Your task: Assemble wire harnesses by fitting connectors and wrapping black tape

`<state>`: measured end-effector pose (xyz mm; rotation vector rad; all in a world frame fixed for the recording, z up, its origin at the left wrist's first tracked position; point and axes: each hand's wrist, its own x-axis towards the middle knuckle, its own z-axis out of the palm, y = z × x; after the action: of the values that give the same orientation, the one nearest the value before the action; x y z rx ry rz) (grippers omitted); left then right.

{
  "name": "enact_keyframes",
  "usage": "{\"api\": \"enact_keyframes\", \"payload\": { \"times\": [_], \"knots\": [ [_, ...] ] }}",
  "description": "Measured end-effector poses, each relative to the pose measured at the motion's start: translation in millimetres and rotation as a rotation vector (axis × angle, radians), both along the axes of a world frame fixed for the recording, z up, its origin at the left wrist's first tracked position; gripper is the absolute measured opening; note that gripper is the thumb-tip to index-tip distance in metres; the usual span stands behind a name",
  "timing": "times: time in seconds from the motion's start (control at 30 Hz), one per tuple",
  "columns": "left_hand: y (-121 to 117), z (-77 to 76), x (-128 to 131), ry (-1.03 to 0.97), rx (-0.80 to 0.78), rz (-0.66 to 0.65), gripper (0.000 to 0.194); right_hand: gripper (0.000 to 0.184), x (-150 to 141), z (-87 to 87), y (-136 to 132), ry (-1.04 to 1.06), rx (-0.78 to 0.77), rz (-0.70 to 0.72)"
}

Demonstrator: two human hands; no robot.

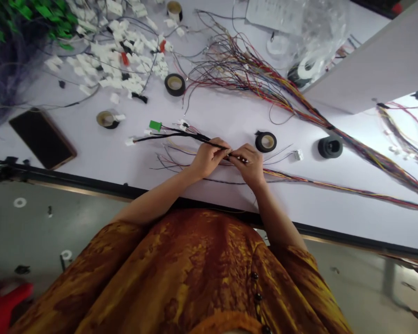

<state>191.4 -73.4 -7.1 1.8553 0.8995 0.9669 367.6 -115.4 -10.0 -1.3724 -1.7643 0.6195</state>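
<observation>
My left hand point(209, 158) and my right hand point(249, 164) meet at the middle of a black-taped wire harness point(191, 136), pinching it between their fingertips. The harness runs left to a green connector point(155, 125) and small white connectors point(129, 141). Thin loose wires point(174, 162) lie under my hands, and some end at a white connector point(297, 155) to the right. A roll of black tape point(265, 141) sits just beyond my right hand. A long multicoloured wire bundle point(334, 174) passes right of my right hand.
The white table point(223, 111) holds a heap of white connectors point(118, 51), more tape rolls point(174, 85), a dark phone point(42, 138) and a dark spool point(330, 147). A black table edge point(125, 191) runs in front of me. A grey panel point(369, 60) overhangs the upper right.
</observation>
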Motion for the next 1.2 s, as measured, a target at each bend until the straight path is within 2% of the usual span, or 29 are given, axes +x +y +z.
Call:
{"api": "enact_keyframes", "payload": {
  "times": [0.1, 0.13, 0.23, 0.3, 0.47, 0.6, 0.7, 0.8, 0.9, 1.03, 1.13, 1.2],
  "knots": [
    [-7, -0.8, -1, 0.093, 0.050, 0.067, 0.013, 0.012, -7, -0.5, 6, -0.097, 0.020, -0.062],
    [-12, -1.7, -2, 0.132, 0.081, 0.075, 0.019, 0.014, -8, -0.7, 9, -0.098, 0.022, -0.095],
    [-31, -5.0, -11, 0.305, 0.231, -0.015, 0.045, 0.020, -8, -0.8, 18, -0.047, 0.020, -0.221],
    [-43, -6.3, -17, 0.469, 0.303, -0.094, 0.050, 0.023, -6, 0.0, 22, -0.008, 0.008, -0.277],
    [-48, -6.3, -27, 0.768, 0.247, -0.117, 0.057, 0.025, -5, 6.0, 23, 0.017, -0.059, -0.342],
    [-45, -8.5, -32, 0.781, 0.251, -0.191, 0.054, 0.022, -3, 11.7, 24, 0.033, -0.068, -0.420],
    [-51, -9.8, -46, 0.751, 0.245, -0.255, 0.048, 0.024, -1, 12.1, 29, 0.001, -0.043, -0.487],
    [-65, -7.9, -70, 0.770, 0.204, -0.227, 0.048, 0.023, -3, 9.5, 33, -0.116, -0.086, -0.466],
    [-81, -3.9, -96, 0.834, 0.147, -0.125, 0.052, 0.006, -8, 9.2, 31, -0.194, -0.159, -0.408],
    [-92, 5.6, -114, 0.881, 0.094, -0.050, 0.052, 0.012, -17, 13.4, 25, -0.309, -0.155, -0.258],
    [-74, 15.2, -111, 0.820, 0.088, -0.036, 0.044, 0.013, -21, 12.4, 27, -0.424, -0.204, -0.221],
    [-45, 19.1, -102, 0.740, 0.111, -0.018, 0.038, 0.012, -21, 8.8, 29, -0.445, -0.231, -0.239]
  ]
}}
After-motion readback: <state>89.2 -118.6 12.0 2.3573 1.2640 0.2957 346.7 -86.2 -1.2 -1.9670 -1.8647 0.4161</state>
